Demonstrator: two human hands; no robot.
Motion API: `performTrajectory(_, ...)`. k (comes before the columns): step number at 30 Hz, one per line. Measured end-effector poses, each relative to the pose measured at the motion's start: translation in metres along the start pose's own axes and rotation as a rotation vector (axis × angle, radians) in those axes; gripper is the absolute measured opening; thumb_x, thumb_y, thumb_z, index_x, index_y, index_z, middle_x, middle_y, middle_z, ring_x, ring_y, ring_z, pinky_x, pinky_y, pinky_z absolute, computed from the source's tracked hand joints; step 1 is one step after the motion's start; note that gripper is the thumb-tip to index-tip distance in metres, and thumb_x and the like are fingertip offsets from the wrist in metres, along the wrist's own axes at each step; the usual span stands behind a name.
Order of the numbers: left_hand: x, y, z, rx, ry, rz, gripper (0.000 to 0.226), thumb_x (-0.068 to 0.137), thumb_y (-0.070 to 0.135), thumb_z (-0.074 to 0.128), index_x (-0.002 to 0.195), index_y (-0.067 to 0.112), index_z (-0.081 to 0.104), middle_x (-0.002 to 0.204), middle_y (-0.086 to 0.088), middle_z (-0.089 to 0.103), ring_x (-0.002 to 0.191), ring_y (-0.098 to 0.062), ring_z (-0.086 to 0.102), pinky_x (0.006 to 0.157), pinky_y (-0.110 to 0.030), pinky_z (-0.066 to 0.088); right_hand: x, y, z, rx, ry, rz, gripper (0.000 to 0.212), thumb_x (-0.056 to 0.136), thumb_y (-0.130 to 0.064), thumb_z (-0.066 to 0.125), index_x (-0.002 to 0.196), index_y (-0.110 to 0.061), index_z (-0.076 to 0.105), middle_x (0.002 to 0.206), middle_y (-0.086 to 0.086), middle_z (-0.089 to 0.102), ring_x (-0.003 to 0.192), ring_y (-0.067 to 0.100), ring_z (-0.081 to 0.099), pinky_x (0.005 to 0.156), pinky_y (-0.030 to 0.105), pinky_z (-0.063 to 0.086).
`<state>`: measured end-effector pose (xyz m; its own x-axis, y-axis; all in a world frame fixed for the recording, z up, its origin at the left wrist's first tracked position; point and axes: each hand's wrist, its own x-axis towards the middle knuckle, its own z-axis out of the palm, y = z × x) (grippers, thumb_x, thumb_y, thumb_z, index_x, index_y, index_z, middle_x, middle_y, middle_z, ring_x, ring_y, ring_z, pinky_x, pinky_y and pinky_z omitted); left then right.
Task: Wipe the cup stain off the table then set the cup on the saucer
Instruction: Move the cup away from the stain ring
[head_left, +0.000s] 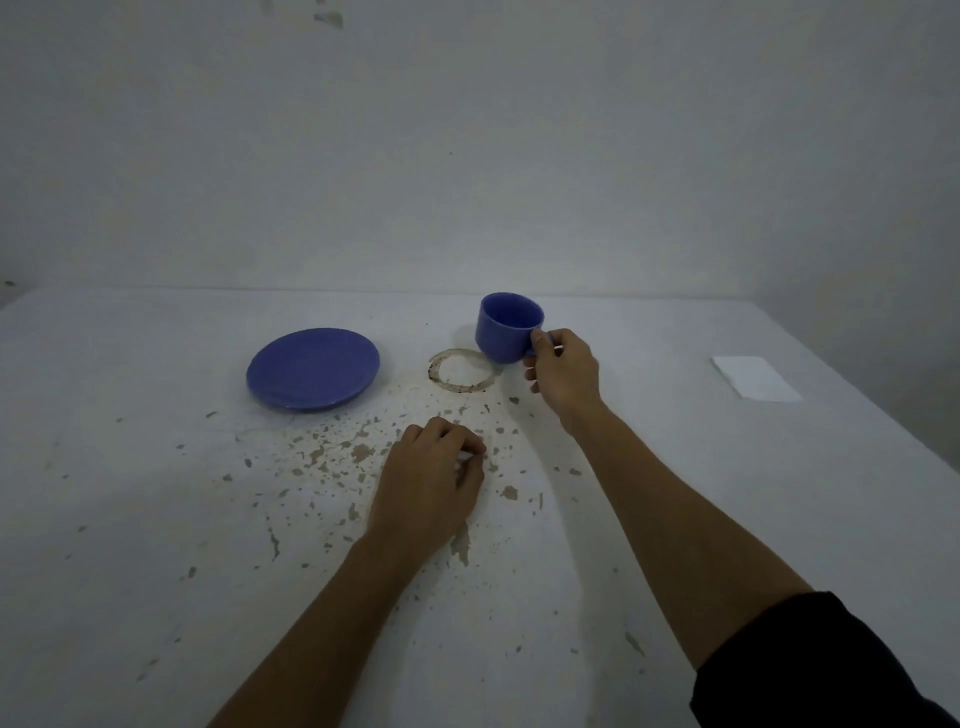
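Note:
My right hand (563, 371) grips the handle of a blue cup (506, 327), which is tilted slightly and held just right of and behind a brown ring-shaped stain (436, 371) on the white table (675, 493). The cup's base looks slightly above the table surface. A blue saucer (313, 369) lies flat to the left of the stain. My left hand (431, 478) rests on the table nearer to me, fingers curled in, with nothing visible in it.
A folded white cloth or paper (756, 378) lies at the right side of the table. Chipped paint flecks (337, 457) dot the surface around my left hand. A plain wall (467, 156) stands right behind the table.

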<state>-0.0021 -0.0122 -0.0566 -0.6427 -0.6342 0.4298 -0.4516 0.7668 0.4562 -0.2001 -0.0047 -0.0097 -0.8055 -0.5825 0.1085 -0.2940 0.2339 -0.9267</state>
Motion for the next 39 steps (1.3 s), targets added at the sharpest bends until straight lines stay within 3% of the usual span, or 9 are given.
performTrajectory(3,0.001,-0.002,0.003,0.007,-0.016,-0.007,0.022,0.091,0.028,0.054,0.109,0.022,0.066,0.111,0.003,0.063,0.092,-0.007,0.044,0.081,-0.019,0.033,0.019,0.003,-0.020,-0.004,0.047,0.015,0.022,0.099,-0.029,0.045,0.104,-0.011,0.057,0.088,0.007,0.067,0.067,0.013,0.060,0.063,0.024,0.054)
performTrajectory(8,0.003,-0.003,0.004,0.018,-0.015,-0.024,0.021,0.090,0.028,0.056,0.106,0.020,0.066,0.108,0.002,0.063,0.090,-0.007,0.042,0.079,-0.020,0.034,0.050,0.011,-0.046,-0.021,0.112,0.090,0.018,0.099,-0.029,0.045,0.101,-0.013,0.055,0.089,0.007,0.065,0.070,0.015,0.060,0.066,0.023,0.054)
performTrajectory(14,0.004,-0.005,0.009,0.022,0.023,0.002,0.017,0.086,0.027,0.059,0.097,0.019,0.068,0.097,0.001,0.066,0.082,-0.008,0.046,0.073,-0.022,0.037,0.071,0.025,-0.058,0.015,0.169,0.172,0.020,0.100,-0.029,0.045,0.102,-0.012,0.055,0.087,0.006,0.064,0.060,0.011,0.056,0.064,0.023,0.053)
performTrajectory(18,0.004,-0.006,0.010,0.042,-0.009,0.017,0.046,0.084,0.042,0.036,0.096,0.014,0.071,0.093,-0.002,0.069,0.080,-0.015,0.055,0.072,-0.023,0.037,0.075,0.032,-0.058,0.014,0.178,0.190,0.024,0.100,-0.030,0.044,0.107,-0.010,0.056,0.090,0.007,0.064,0.061,0.012,0.055,0.067,0.022,0.053)
performTrajectory(20,0.003,-0.007,0.009,0.054,-0.008,0.023,0.050,0.083,0.043,0.034,0.095,0.013,0.071,0.091,-0.003,0.070,0.080,-0.018,0.058,0.072,-0.023,0.038,0.076,0.035,-0.058,0.002,0.183,0.192,0.027,0.100,-0.030,0.044,0.110,-0.009,0.056,0.090,0.008,0.064,0.062,0.013,0.056,0.068,0.022,0.052)
performTrajectory(29,0.006,-0.001,0.004,0.031,-0.028,-0.023,0.028,0.087,0.034,0.049,0.100,0.017,0.068,0.100,0.000,0.066,0.087,-0.013,0.052,0.076,-0.023,0.041,0.069,0.033,-0.063,0.100,0.146,0.291,0.036,0.095,-0.037,0.052,0.117,-0.009,0.054,0.090,0.006,0.064,0.059,0.010,0.057,0.057,0.018,0.051)
performTrajectory(35,0.006,0.009,0.003,0.104,-0.068,-0.054,0.025,0.092,0.030,0.053,0.111,0.019,0.065,0.112,0.000,0.063,0.099,-0.016,0.052,0.085,-0.024,0.039,0.043,0.036,-0.083,0.015,0.092,0.307,0.034,0.094,-0.031,0.057,0.121,-0.012,0.053,0.089,0.002,0.064,0.068,0.013,0.062,0.071,0.025,0.056)
performTrajectory(39,0.008,0.047,0.011,-0.007,-0.008,0.062,0.014,0.087,0.024,0.061,0.096,0.016,0.070,0.097,-0.001,0.069,0.088,-0.019,0.059,0.081,-0.030,0.045,0.017,0.053,-0.113,-0.084,0.131,0.212,0.022,0.092,-0.025,0.058,0.111,-0.015,0.061,0.104,0.005,0.066,0.087,0.020,0.066,0.085,0.034,0.057)
